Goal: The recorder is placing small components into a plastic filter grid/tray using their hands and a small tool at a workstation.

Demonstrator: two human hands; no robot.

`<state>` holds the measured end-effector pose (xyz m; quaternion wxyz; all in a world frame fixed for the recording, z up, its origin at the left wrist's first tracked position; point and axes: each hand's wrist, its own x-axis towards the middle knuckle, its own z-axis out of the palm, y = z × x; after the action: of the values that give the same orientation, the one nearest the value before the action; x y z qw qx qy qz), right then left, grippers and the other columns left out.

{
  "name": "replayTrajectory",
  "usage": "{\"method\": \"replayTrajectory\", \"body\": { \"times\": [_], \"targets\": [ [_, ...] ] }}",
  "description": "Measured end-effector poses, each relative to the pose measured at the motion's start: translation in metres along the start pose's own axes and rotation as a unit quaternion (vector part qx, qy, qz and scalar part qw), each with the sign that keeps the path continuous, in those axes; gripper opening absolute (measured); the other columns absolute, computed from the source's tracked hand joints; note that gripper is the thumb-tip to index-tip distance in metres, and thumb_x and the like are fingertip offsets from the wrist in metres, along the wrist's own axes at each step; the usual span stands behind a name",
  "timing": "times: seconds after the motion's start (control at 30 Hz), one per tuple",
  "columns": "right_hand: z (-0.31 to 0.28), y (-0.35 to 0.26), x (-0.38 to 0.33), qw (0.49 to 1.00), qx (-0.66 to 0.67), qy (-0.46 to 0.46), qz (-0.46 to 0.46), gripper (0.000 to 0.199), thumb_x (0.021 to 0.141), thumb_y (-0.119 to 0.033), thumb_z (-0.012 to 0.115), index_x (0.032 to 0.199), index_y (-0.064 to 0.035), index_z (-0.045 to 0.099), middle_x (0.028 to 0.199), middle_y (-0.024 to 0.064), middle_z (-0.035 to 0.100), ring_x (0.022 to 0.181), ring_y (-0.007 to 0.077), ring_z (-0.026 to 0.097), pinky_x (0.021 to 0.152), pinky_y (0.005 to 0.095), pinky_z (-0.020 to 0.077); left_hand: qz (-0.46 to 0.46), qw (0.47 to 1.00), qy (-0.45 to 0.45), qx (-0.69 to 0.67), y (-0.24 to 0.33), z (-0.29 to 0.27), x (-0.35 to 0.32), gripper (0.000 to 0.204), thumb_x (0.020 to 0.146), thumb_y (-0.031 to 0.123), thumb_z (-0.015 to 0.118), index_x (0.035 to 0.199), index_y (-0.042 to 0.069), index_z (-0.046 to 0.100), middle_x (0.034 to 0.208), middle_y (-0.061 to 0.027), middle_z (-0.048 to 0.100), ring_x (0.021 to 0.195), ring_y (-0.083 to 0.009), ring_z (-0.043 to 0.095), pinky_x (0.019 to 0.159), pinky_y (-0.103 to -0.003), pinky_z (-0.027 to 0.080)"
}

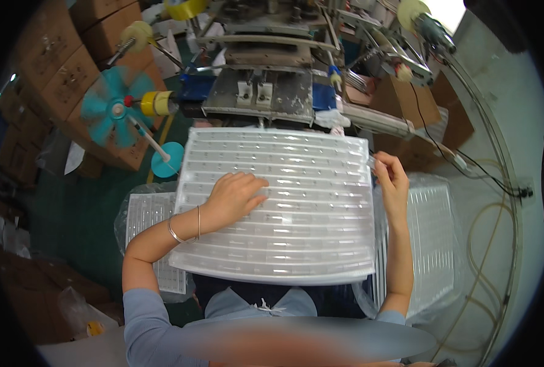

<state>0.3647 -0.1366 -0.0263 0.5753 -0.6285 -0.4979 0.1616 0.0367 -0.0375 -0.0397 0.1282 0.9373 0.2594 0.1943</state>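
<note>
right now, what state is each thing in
tray: flat on the lap, rows filled with small parts
left hand: palm down, resting on the tray
right hand: at the tray's right edge, pinching a small clear piece
fan: spinning, blades blurred
stack: bagged, at the right
boxes: closed, stacked

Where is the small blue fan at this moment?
In the head view, the blue fan stands at upper left, beside the cardboard boxes, left of the clear ridged tray under the left hand.
</note>
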Motion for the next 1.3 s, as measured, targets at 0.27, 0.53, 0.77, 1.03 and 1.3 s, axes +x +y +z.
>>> {"method": "replayTrajectory", "body": {
  "times": [0.27, 0.53, 0.77, 1.03, 1.3],
  "targets": [
    [0.023, -0.006, 0.028, 0.998, -0.007, -0.036, -0.052, 0.028, 0.089, -0.005, 0.056, 0.117, 0.0004, 0.057, 0.118, 0.0106, 0.058, 0.093, 0.0132, 0.06, 0.072, 0.0249, 0.0515, -0.06, 0.957, 0.273, 0.08, -0.061, -0.025, 0.066, 0.027, 0.08, 0.021, 0.065, 0.105, 0.01, 0.063, 0.092, -0.0063, 0.061, 0.086, -0.0244, 0.057, 0.076, -0.036, 0.042],
    [0.112, -0.016, 0.087, 0.984, -0.07, -0.007, -0.162, 0.028, 0.081, -0.006, 0.068, 0.108, -0.0017, 0.062, 0.102, 0.0102, 0.065, 0.084, 0.0172, 0.065, 0.065, 0.0261, 0.054, -0.07, 0.921, 0.263, 0.277, -0.095, -0.02, 0.183, 0.03, 0.083, 0.034, 0.061, 0.104, 0.012, 0.064, 0.087, -0.0048, 0.062, 0.084, -0.021, 0.055, 0.078, -0.038, 0.037],
    [0.19, -0.035, 0.133, 0.921, -0.194, 0.05, -0.333, 0.02, 0.081, -0.012, 0.068, 0.1, -0.006, 0.065, 0.096, 0.009, 0.066, 0.081, 0.023, 0.065, 0.066, 0.0313, 0.0525, 0.07, 0.921, 0.342, 0.172, -0.058, -0.045, 0.113, 0.027, 0.076, 0.02, 0.069, 0.101, 0.01, 0.064, 0.076, -0.0014, 0.057, 0.077, -0.0204, 0.052, 0.074, -0.034, 0.036],
    [0.202, -0.024, 0.163, 0.915, -0.308, 0.013, -0.26, 0.023, 0.082, -0.023, 0.064, 0.102, -0.0107, 0.065, 0.09, 0.0108, 0.066, 0.084, 0.0314, 0.061, 0.072, 0.0398, 0.0485, 0.041, 0.969, 0.242, 0.038, -0.049, -0.062, 0.031, 0.04, 0.074, 0.011, 0.07, 0.112, 0.005, 0.06, 0.093, -0.0084, 0.063, 0.085, -0.0255, 0.058, 0.075, -0.034, 0.043],
    [0.112, -0.019, 0.049, 0.931, -0.237, -0.122, -0.247, 0.032, 0.077, -0.021, 0.069, 0.106, -0.0087, 0.063, 0.101, 0.0112, 0.061, 0.092, 0.0291, 0.057, 0.078, 0.0397, 0.0439, 0.028, 0.986, 0.154, -0.05, -0.029, -0.058, 0.0, 0.035, 0.072, 0.013, 0.074, 0.102, 0.006, 0.059, 0.087, -0.0068, 0.065, 0.078, -0.0231, 0.059, 0.072, -0.032, 0.043]
  ]
}}
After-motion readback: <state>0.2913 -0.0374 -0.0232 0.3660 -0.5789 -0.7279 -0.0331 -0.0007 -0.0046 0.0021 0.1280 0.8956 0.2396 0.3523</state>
